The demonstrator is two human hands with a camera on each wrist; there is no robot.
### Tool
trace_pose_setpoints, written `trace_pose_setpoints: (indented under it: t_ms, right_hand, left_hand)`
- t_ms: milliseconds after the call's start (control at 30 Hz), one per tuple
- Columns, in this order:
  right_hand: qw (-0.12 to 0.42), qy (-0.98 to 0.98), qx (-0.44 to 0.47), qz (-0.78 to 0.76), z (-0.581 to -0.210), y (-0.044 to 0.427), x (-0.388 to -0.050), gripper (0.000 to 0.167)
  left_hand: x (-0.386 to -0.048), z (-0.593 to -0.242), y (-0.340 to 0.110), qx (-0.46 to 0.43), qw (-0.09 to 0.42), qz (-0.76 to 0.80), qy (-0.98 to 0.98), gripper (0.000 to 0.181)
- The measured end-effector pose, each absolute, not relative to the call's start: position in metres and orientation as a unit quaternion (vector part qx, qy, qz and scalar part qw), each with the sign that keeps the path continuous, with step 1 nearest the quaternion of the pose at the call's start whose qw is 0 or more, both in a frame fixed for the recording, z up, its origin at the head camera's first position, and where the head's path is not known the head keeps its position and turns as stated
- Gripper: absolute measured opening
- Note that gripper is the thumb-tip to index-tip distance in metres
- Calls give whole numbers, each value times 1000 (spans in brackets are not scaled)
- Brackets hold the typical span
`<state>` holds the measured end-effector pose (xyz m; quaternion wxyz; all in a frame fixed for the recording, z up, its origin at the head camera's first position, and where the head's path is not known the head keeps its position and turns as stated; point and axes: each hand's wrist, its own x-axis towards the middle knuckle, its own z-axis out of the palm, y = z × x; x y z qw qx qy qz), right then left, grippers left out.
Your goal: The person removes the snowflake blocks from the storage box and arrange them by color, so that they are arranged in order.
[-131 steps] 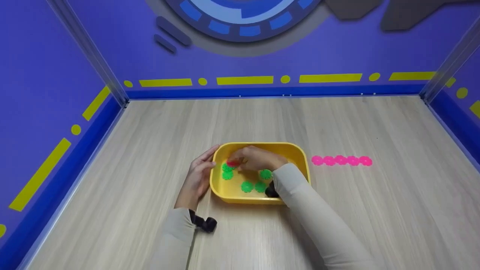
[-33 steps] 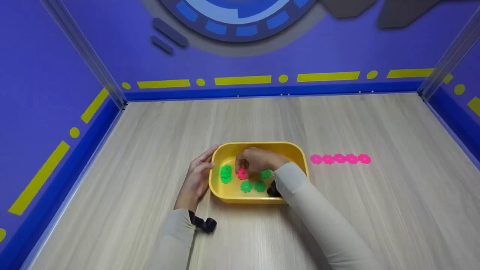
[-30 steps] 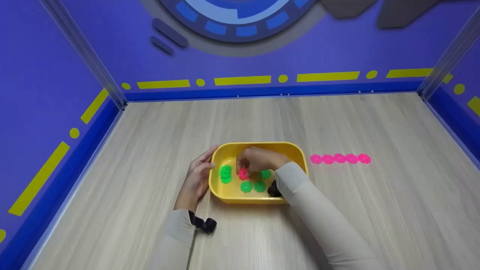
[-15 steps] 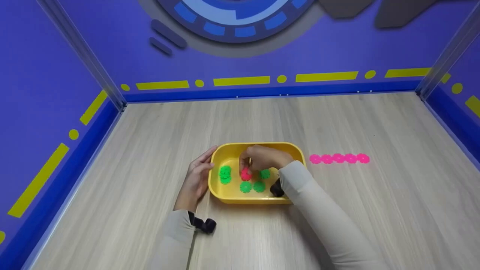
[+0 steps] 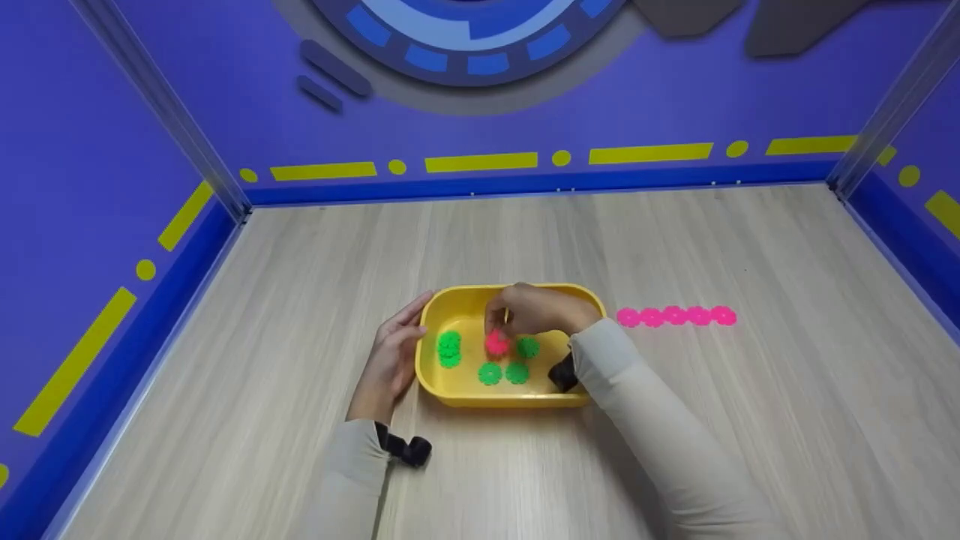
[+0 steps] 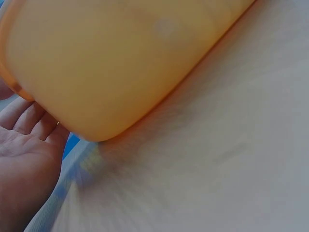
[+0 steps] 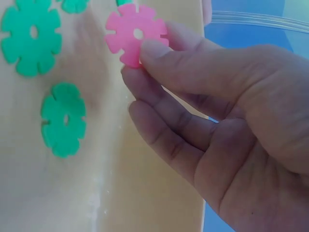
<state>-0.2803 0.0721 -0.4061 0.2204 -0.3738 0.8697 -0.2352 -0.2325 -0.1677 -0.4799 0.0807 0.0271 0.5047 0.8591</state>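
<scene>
The right hand [image 5: 536, 309] is inside a yellow plastic bin [image 5: 525, 401], pinching a pink snowflake disc [image 5: 496, 343] between thumb and fingers. The right wrist view shows this pink disc [image 7: 126, 30] slotted round its edge, with a hole in its centre. Several green snowflake discs [image 5: 490, 373] lie on the bin's floor; those at the left [image 5: 449, 349] overlap. At the bin's left end, the left hand [image 5: 390, 352] holds the wall, thumb at the rim and fingers along the outside. In the left wrist view, the bin [image 6: 106, 72] partly hides these fingers.
Right of the bin, several pink snowflake discs [image 5: 675, 315] form a row on the wood-grain table [image 5: 480, 240]. Blue panels [image 5: 525, 90] stand behind and at both sides. A black wrist camera [image 5: 411, 450] juts from the left sleeve.
The right hand has brought the pink disc from the green discs at the bin's left towards the middle, and raised it slightly. The left hand stays at the bin's left end.
</scene>
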Motion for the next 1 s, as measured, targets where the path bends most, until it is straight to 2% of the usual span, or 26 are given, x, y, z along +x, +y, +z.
trace_pose_setpoints:
  t_ms: [167, 1000]
  right_hand:
    - [219, 871, -368, -242, -401, 80, -280, 12]
    - [171, 885, -339, -271, -378, 119, -273, 11]
  left_hand:
    - [-232, -480, -168, 29, 77, 860, 504, 61]
    - [-232, -481, -168, 37, 80, 859, 504, 63]
